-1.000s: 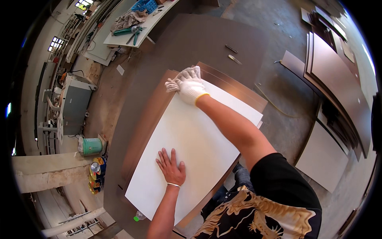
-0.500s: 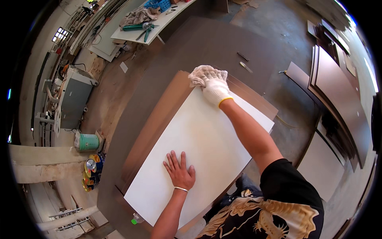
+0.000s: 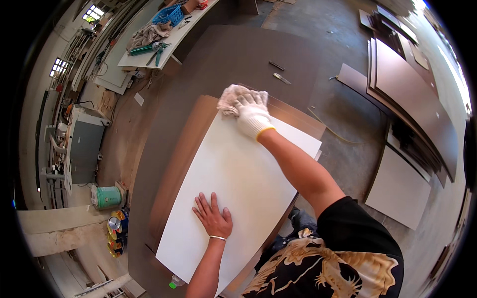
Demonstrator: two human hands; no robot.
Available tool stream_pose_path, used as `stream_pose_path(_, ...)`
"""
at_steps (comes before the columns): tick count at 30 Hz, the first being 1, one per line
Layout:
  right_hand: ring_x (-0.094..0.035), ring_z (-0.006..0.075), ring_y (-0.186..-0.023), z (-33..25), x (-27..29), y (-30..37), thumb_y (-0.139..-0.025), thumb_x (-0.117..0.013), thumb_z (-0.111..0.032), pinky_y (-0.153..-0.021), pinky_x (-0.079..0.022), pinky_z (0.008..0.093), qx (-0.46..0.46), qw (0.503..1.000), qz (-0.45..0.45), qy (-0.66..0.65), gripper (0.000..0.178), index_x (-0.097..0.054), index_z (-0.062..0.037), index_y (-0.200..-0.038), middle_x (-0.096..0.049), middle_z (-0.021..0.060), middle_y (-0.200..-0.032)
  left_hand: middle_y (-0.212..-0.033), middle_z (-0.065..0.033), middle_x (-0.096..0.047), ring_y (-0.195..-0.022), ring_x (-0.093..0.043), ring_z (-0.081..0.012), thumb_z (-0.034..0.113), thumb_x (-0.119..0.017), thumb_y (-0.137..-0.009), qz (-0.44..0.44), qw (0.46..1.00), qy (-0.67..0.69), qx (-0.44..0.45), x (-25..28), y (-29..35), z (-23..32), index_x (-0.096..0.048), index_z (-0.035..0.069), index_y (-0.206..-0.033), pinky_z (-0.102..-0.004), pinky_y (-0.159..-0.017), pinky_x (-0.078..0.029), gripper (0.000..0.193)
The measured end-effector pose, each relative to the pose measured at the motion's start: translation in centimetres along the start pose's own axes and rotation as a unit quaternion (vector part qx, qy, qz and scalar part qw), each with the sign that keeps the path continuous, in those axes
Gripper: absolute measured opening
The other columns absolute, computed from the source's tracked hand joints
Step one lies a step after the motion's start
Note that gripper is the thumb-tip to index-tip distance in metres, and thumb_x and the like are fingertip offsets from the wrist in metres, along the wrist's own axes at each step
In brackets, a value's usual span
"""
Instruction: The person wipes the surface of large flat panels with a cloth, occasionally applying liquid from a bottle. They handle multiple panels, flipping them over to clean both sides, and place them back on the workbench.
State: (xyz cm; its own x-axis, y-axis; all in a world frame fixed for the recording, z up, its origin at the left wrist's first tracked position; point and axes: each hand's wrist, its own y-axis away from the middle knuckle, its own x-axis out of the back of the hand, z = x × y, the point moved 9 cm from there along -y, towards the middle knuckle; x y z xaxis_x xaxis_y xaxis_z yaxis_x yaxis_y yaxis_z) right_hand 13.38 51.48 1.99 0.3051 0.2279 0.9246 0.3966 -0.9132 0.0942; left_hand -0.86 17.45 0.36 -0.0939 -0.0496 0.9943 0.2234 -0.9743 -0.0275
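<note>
A white rectangular panel (image 3: 238, 184) lies on top of a stack of brown boards (image 3: 191, 134). Flat on its near left part rests my bare left hand (image 3: 213, 218), fingers spread, with a light bracelet at the wrist. My right hand (image 3: 253, 115), in a white knit glove with a yellow cuff edge, presses a crumpled pale cloth (image 3: 229, 101) at the panel's far end. The cloth bunches under and beside its fingers and overhangs the far corner onto the brown boards. My right arm stretches across the panel's right side.
Beyond the stack, a utility knife (image 3: 281, 78) and a dark pen-like tool (image 3: 276, 65) lie on the large dark board (image 3: 223, 54). Far left, a bench (image 3: 174, 45) holds a caulking gun (image 3: 158, 53) and a blue basket (image 3: 168, 16). Brown panels (image 3: 407, 94) lean at right. A green bucket (image 3: 107, 197) stands left.
The whole view has shifted, so most things sit further left. My left hand remains flat on the panel; my right hand still presses the cloth at its far end.
</note>
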Motion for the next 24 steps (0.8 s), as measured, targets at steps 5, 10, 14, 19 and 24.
stream_pose_path(5,-0.023,0.0361,-0.159,10.2,1.1,15.3,-0.097,-0.057,-0.031,-0.131,-0.01,0.0492,-0.062,0.997,0.05,0.01,0.06,-0.054,-0.0045,-0.151,-0.039,0.0171,-0.166,-0.169,-0.0284,-0.02,-0.158,-0.015,-0.0492,0.031,-0.05,-0.098,0.01,1.0,0.002,0.007,0.1,0.6,-0.5,-0.037,0.006,-0.16,-0.0662,-0.125,-0.006,0.068)
stream_pose_path(10,-0.019,0.0391,-0.159,5.6,1.4,9.0,-0.102,-0.05,-0.034,-0.128,-0.002,0.0606,-0.081,0.992,0.092,0.005,0.058,-0.052,-0.0085,-0.153,-0.034,0.0153,-0.169,-0.17,-0.0286,-0.02,-0.157,-0.014,-0.0496,0.03,-0.05,-0.097,0.007,1.0,-0.002,-0.012,0.1,-0.3,0.3,-0.035,0.006,-0.16,-0.0667,-0.124,-0.006,0.069)
stream_pose_path(14,-0.024,0.0383,-0.158,2.9,-0.2,-2.5,-0.1,-0.046,-0.027,-0.129,-0.009,0.0575,-0.066,0.997,0.023,-0.021,0.053,-0.055,-0.0105,-0.15,-0.042,0.0153,-0.164,-0.17,-0.0292,-0.018,-0.157,-0.013,-0.0504,0.03,-0.051,-0.096,0.002,1.0,0.009,-0.026,-0.3,-0.9,1.0,-0.035,0.007,-0.161,-0.0679,-0.124,-0.006,0.07)
stream_pose_path(19,-0.024,0.0336,-0.158,7.0,1.1,8.6,-0.097,-0.049,-0.025,-0.127,-0.007,0.0587,-0.042,0.997,0.031,0.054,0.057,-0.052,-0.0098,-0.151,-0.038,0.0119,-0.168,-0.17,-0.0292,-0.018,-0.157,-0.013,-0.0509,0.03,-0.053,-0.095,-0.001,1.0,0.01,0.007,-0.6,0.5,-0.7,-0.035,0.008,-0.161,-0.0686,-0.124,-0.006,0.071)
stream_pose_path(24,-0.02,0.0345,-0.16,13.4,1.5,18.2,-0.099,-0.053,-0.03,-0.131,-0.006,0.0498,-0.119,0.99,0.053,0.045,0.059,-0.05,-0.0101,-0.155,-0.039,0.0122,-0.166,-0.169,-0.029,-0.019,-0.157,-0.014,-0.0504,0.029,-0.05,-0.096,0.005,1.0,0.0,-0.004,-0.1,0.2,0.3,-0.035,0.006,-0.16,-0.0679,-0.124,-0.007,0.07)
